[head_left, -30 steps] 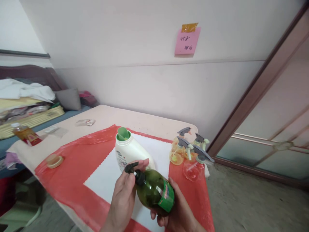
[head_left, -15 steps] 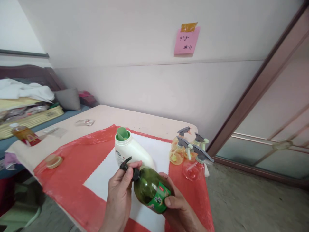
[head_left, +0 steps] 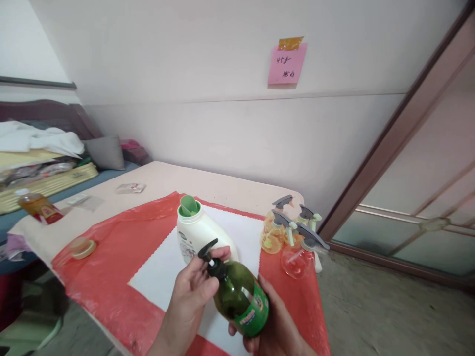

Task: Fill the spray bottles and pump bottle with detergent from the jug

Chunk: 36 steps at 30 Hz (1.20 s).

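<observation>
A dark green, see-through pump bottle (head_left: 239,294) with a black pump head is held tilted, its top leaning left. My right hand (head_left: 276,321) is wrapped round the bottle's body from the right and below. At the neck, the fingers of my left hand (head_left: 196,289) are closed on the black pump collar (head_left: 217,269). Just behind stands a white plastic jug (head_left: 202,230) with its green-rimmed mouth (head_left: 190,206) uncapped; its lower part is hidden by the bottle and my left hand.
Several spray bottles (head_left: 297,262) with grey triggers stand at the table's right edge. White paper (head_left: 152,279) lies on red sheeting (head_left: 107,282). A round beige lid (head_left: 82,247) is at left. An amber bottle (head_left: 39,205) lies at the far left edge; a clear packet (head_left: 130,188) lies behind.
The green bottle has shifted slightly right and turned, so its label faces differently. My left fingers have moved from the pump's top to its collar, and the pump head appears raised.
</observation>
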### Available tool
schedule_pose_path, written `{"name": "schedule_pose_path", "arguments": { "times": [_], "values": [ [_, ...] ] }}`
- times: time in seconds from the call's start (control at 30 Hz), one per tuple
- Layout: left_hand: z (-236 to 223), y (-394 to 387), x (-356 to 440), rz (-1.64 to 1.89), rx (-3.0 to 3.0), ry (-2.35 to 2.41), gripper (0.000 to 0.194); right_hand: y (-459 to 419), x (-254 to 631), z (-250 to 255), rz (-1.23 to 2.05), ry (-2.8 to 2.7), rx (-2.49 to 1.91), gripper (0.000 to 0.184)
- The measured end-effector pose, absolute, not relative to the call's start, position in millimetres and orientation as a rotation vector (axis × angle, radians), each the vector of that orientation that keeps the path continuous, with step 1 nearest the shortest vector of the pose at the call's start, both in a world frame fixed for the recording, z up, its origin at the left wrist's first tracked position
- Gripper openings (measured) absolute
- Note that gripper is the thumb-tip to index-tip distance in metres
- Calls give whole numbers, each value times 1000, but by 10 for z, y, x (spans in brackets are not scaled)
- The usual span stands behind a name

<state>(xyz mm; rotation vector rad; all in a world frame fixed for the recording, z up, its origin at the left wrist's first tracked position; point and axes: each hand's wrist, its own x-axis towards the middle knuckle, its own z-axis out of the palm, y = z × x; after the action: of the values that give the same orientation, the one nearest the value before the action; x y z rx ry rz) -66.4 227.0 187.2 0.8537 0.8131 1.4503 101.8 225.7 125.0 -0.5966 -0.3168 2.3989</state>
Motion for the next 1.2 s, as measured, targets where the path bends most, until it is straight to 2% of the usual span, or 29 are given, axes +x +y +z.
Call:
{"name": "schedule_pose_path", "arguments": {
  "times": [0.07,0.23,0.4,0.57,0.7,0.83,0.9,1.0,1.2],
  "values": [
    [1883,2264,-678,1406,932,801,41,2264,1051,1288,2349,-323,-679,64],
    [1823,2296,-668,1512,862,976,36,2229,1067,1383,2140,-446,-726,51],
    [1804,2386,-712,1746,743,1078,32,2198,1066,1504,1911,-580,-675,57],
    [1961,2444,-836,2024,472,1022,21,2222,1175,1451,1888,-442,-682,59],
    [1996,2485,-929,2205,400,1061,21,2272,1276,1407,1814,-367,-716,49],
    [1894,2547,-904,2181,486,1249,21,2325,1323,1494,1714,-383,-721,39],
    [1831,2584,-875,2135,522,1372,25,2361,1320,1592,1646,-452,-708,38],
    [1758,2642,-880,2111,541,1462,29,2458,1276,1832,1562,-648,-740,48],
    [1715,2719,-1016,2093,507,1497,31,2797,1084,2522,1280,-1125,-921,57]
  ]
}}
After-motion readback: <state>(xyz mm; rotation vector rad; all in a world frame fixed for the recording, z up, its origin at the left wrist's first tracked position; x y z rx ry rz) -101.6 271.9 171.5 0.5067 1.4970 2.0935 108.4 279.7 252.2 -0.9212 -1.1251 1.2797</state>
